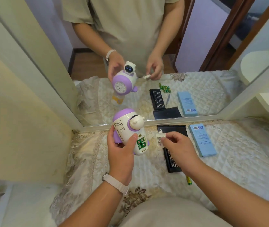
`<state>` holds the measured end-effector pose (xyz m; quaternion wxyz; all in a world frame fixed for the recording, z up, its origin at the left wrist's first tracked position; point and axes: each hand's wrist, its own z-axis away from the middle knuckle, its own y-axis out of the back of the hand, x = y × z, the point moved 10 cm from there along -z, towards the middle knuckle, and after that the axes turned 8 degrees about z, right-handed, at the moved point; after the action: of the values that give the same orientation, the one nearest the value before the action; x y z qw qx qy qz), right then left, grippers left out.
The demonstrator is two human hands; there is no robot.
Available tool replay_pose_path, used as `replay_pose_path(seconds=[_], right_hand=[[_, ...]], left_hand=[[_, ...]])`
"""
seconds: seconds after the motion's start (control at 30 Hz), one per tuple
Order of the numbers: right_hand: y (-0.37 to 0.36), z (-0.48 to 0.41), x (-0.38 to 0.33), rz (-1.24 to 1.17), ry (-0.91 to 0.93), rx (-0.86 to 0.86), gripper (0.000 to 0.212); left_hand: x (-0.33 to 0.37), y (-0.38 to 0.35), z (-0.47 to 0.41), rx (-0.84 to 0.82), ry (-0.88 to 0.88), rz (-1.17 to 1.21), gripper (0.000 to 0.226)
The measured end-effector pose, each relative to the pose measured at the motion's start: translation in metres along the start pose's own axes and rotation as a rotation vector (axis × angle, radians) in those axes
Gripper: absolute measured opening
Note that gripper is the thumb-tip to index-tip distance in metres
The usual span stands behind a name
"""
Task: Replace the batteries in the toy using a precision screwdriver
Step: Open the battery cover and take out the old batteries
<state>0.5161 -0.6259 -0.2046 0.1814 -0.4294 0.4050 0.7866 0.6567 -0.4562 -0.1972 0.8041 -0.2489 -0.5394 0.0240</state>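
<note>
two hands are at work: the left hand (120,154) wraps round the toy (127,128) with thumb and fingers curled on its white body, holding it in the air above the worktop (237,153), and the right hand (179,148) pinches the small battery cover (160,140) just right of the toy, not touching it. the open bay faces up and shows four green batteries (141,143) seated in it. the toy looks like hard, glossy, rounded plastic, probably light and a little slippery, so the broad body is the place to grip, not the head or the purple feet. the cover is thin and stiff with a small tab, likely easy to snap or drop, best held by its edges. counted: one toy, one cover, four batteries in the bay, one loose battery (188,180) near the right forearm, one black bit tray (170,163) partly under that hand, one black lid (171,128) farther off, one blue box (201,140) to the right. the mirror (196,54) at the far edge reflects a cluster of green cells and a slim screwdriver (168,99) beside the tray; the arm hides them directly.
</note>
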Motion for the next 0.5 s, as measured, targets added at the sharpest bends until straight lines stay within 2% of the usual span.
replay_pose_path(seconds=[0.17, 0.33, 0.5], right_hand=[[-0.02, -0.038, 0.045, 0.269, -0.081, -0.074, 0.023], [-0.041, -0.07, 0.069, 0.535, -0.099, -0.134, 0.025], [-0.055, -0.09, 0.077, 0.671, -0.105, -0.17, 0.027]], left_hand=[[-0.015, 0.017, -0.016, 0.015, 0.044, -0.04, 0.068], [-0.03, 0.024, -0.027, 0.029, 0.088, -0.057, 0.068], [-0.044, 0.027, -0.038, -0.001, 0.146, -0.099, 0.067]])
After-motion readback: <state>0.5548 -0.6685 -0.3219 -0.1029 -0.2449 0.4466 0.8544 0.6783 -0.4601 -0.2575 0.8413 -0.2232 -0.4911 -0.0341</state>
